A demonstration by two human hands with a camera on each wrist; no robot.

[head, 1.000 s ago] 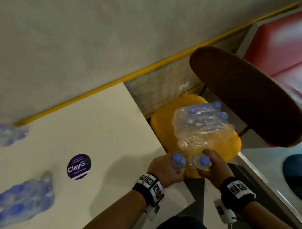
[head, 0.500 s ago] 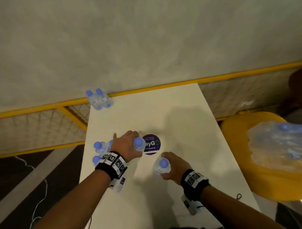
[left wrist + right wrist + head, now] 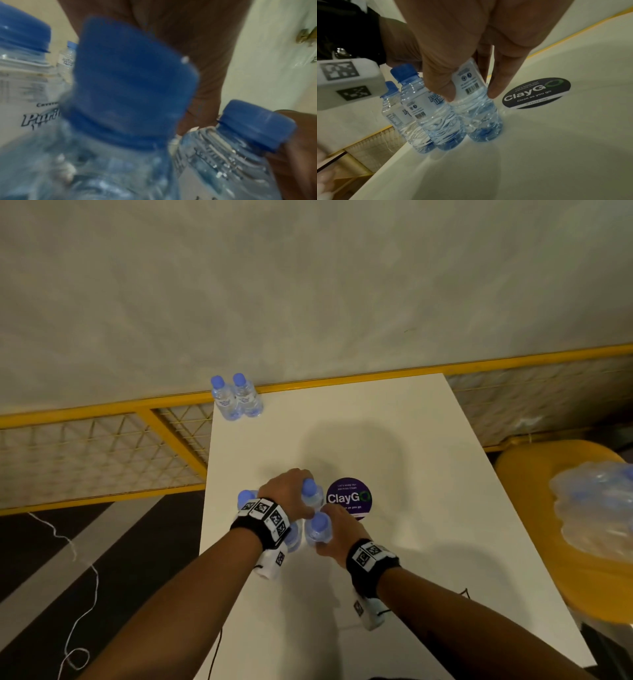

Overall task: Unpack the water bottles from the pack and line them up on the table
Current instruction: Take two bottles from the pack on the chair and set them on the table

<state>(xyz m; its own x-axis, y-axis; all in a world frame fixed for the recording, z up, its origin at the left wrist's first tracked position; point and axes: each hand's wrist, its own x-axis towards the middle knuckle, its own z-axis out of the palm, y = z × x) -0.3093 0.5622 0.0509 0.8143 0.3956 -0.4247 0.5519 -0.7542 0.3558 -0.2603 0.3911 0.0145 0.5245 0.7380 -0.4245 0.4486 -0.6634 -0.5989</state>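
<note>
We have swung away from pack (image 3: 597, 508) on yellow stool (image 3: 548, 474); both hands now down on table (image 3: 445, 542).

Left hand (image 3: 286, 494) fingers wrapped round bottle (image 3: 310, 495), beside sticker (image 3: 348, 497).

Right hand (image 3: 339, 534) thumb and fingers pinching second bottle (image 3: 476, 102), base seemingly touching table.

Two placed bottles (image 3: 426, 115) just left of right fingers; another pair (image 3: 236, 398) well beyond fingertips at far edge.

Both bottles arriving at cluster; release pending, pack far from emptied. Left wrist view blurred, so left bottle possibly not seated.

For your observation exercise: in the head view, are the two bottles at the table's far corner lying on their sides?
No, the two bottles stand upright, caps up.
</note>
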